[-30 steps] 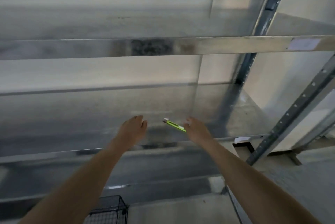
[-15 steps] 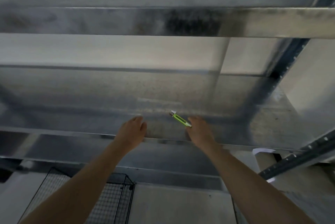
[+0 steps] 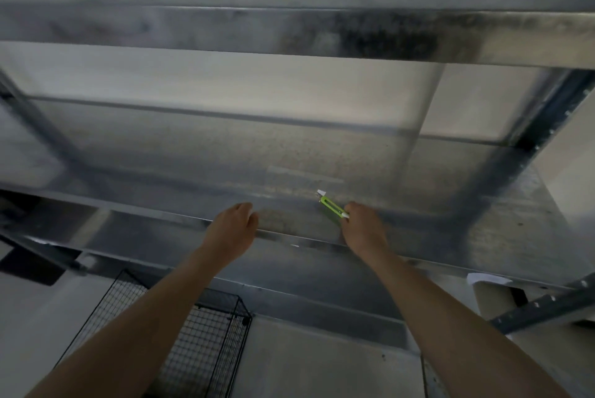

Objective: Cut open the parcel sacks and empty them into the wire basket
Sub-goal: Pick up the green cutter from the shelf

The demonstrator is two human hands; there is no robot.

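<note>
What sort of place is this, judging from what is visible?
Probably a warehouse or parcel-sorting storeroom: bare metal shelving, a perforated steel upright, a black wire basket below, and a green cutter held in the right hand.

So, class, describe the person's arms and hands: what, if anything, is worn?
The left forearm and right forearm are bare, no sleeves in view. The left hand and right hand wear no gloves, and no watch, ring or band shows.

Metal shelf (image 3: 193, 166); wire basket (image 3: 199, 343) on floor (image 3: 322, 365)
</note>
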